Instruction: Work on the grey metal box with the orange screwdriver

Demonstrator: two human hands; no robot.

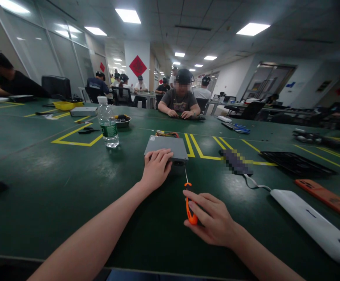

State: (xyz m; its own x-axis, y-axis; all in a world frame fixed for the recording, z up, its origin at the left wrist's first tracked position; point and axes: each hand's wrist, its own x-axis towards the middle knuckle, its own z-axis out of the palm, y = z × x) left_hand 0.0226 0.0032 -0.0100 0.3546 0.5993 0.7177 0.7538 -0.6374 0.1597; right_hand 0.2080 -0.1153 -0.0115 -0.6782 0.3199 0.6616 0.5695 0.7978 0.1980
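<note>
A flat grey metal box with coloured wires behind it lies on the green table. My left hand rests on the box's near left corner, fingers curled over its edge. My right hand is closed round the orange-and-black handle of a screwdriver. The screwdriver's thin shaft points away from me toward the near right corner of the box.
A water bottle stands left of the box. A white power bank with a cable, an orange strip and a black tray lie to the right. A person sits opposite; more people sit farther back.
</note>
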